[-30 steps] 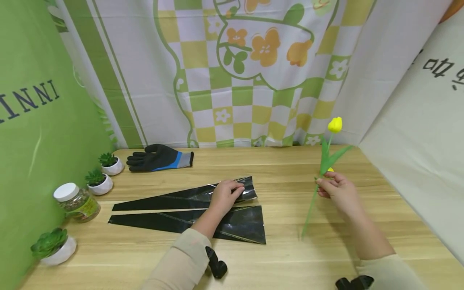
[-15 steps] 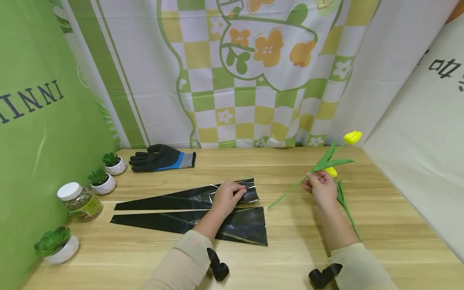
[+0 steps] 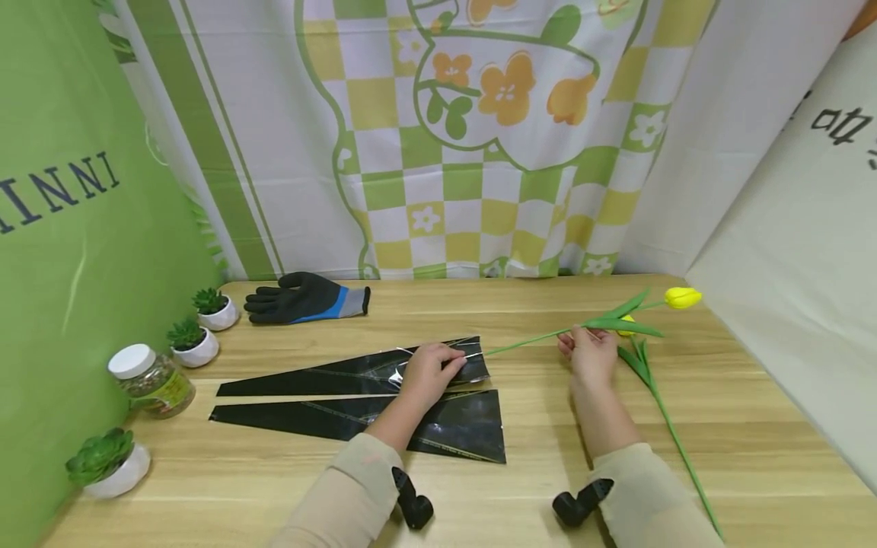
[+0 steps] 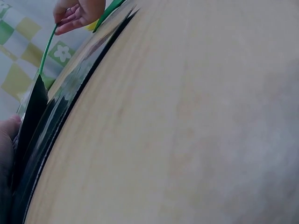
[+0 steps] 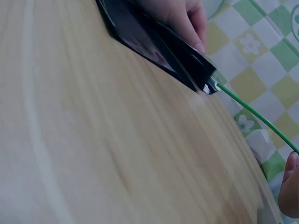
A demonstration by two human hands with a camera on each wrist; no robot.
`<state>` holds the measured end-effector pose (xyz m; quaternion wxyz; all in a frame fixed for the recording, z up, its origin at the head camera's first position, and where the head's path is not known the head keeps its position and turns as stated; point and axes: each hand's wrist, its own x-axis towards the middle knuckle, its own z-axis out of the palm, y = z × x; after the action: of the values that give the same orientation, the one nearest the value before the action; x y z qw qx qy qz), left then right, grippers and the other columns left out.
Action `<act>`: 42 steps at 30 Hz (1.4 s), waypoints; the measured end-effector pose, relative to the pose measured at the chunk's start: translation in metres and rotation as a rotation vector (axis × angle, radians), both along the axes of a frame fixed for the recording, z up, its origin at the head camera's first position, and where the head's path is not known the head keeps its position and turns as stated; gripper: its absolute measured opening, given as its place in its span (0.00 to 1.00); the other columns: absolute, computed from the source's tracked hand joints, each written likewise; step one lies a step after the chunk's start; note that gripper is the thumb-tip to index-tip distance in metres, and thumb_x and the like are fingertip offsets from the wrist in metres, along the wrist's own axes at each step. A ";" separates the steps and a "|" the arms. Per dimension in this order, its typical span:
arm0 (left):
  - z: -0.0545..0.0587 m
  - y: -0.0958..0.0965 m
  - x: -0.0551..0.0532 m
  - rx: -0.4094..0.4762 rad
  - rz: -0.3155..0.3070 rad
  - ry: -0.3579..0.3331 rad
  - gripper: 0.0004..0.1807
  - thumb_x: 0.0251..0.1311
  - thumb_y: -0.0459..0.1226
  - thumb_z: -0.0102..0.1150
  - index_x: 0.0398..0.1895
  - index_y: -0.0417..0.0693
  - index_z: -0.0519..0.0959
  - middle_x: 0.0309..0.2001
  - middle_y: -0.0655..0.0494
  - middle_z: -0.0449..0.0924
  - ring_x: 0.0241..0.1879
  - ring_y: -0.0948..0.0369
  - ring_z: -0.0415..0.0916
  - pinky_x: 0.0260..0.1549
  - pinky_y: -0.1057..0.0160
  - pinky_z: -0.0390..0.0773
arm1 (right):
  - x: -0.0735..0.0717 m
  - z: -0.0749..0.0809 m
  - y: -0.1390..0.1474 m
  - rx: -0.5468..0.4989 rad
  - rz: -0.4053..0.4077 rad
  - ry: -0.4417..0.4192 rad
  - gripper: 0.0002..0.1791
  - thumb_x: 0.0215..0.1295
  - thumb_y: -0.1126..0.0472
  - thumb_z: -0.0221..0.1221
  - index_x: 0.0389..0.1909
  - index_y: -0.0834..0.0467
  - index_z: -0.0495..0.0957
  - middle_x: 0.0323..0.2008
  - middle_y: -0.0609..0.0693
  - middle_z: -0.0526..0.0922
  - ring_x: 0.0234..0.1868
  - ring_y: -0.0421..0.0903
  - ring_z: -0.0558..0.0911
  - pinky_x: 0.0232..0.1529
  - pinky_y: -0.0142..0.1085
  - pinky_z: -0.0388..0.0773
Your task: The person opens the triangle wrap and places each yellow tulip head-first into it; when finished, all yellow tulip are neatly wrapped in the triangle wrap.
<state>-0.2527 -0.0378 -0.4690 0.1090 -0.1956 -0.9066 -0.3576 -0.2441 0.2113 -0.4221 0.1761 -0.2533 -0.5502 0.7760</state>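
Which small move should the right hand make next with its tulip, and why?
Probably the right hand should gently slide the held tulip leftward into the farther black sleeve: its stem reaches that sleeve's wide end, near which the left hand holds the sleeve.

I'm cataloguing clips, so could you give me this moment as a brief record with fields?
left hand: grips the farther black wrapper near its wide end
right hand: holds a yellow tulip by its stem
stem end: at that wrapper's wide end
second tulip: on the wooden table
nearer black wrapper: beside the farther one
back left: a dark glove
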 end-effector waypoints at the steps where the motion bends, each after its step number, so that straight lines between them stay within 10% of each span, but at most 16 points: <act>1: 0.000 0.000 0.000 -0.001 0.001 -0.001 0.10 0.65 0.42 0.61 0.43 0.50 0.88 0.45 0.54 0.86 0.51 0.53 0.80 0.56 0.53 0.78 | -0.001 -0.002 -0.004 0.002 0.004 0.002 0.11 0.71 0.68 0.50 0.46 0.54 0.59 0.43 0.53 0.71 0.27 0.34 0.81 0.34 0.22 0.81; 42: 0.000 0.001 0.001 0.016 0.002 -0.007 0.11 0.64 0.42 0.62 0.44 0.49 0.87 0.44 0.54 0.87 0.48 0.53 0.80 0.53 0.54 0.79 | -0.002 -0.016 -0.086 0.035 0.186 -0.054 0.21 0.66 0.72 0.56 0.56 0.72 0.63 0.31 0.49 0.76 0.26 0.34 0.79 0.29 0.22 0.79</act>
<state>-0.2519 -0.0364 -0.4690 0.1079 -0.1925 -0.9043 -0.3655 -0.2457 0.1254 -0.4383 0.0927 -0.2188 -0.5895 0.7720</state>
